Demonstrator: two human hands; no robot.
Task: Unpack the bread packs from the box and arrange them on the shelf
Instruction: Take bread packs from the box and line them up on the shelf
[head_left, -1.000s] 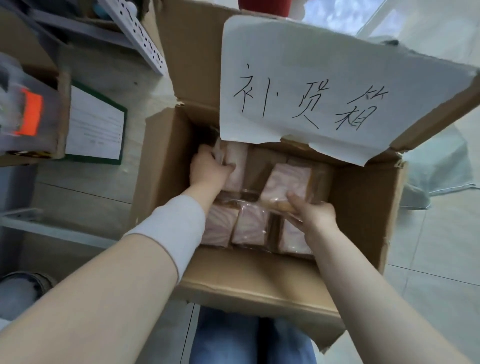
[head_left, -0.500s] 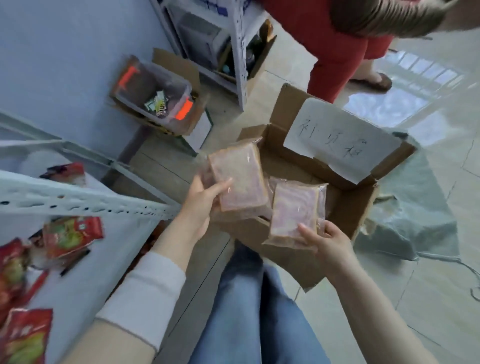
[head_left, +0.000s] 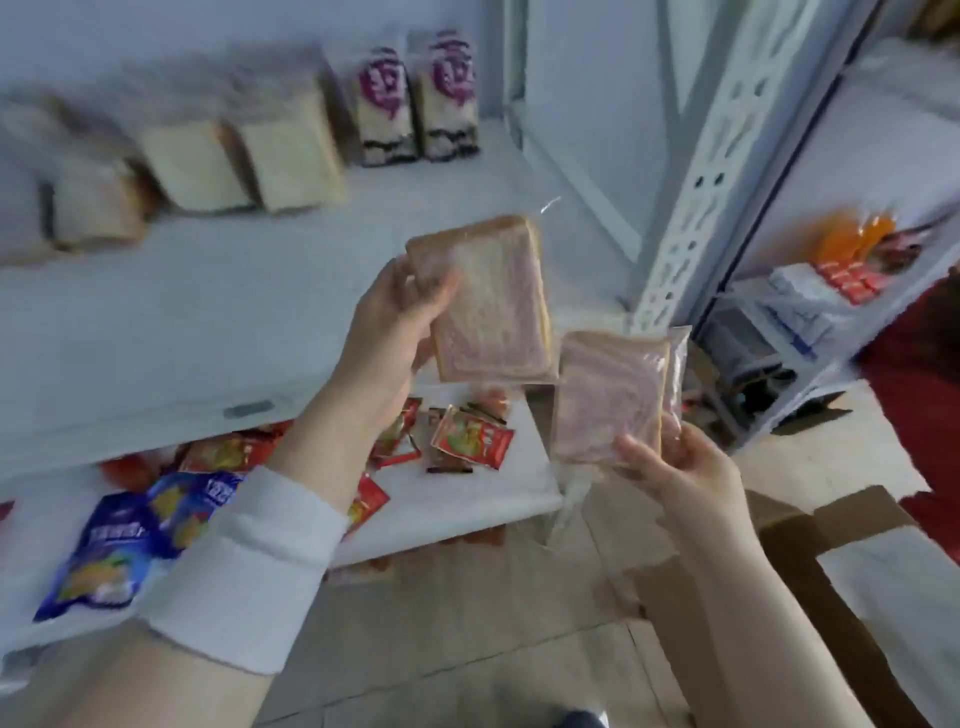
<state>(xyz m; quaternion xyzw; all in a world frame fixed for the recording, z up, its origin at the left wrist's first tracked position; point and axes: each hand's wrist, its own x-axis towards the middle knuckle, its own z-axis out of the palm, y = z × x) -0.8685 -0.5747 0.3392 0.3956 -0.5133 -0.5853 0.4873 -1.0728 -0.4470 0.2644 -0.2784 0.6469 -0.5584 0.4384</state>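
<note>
Gripping bread pack (head_left: 493, 306) in left hand (head_left: 387, 332), second pack (head_left: 608, 400) in right hand (head_left: 680, 467), before shelf (head_left: 208, 291); likely light, squashy: hold edges.

Cool, even, soft light, no hard shadows. Motion blur smears the far-left clear-wrapped beige bread loaves (head_left: 192, 166); the white perforated metal shelf upright (head_left: 696, 171) bows with wide-angle distortion.

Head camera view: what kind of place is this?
Probably a small shop or stockroom: white metal shelves hold bagged bread, snack packets lie below, and a cardboard box sits alongside.
</note>
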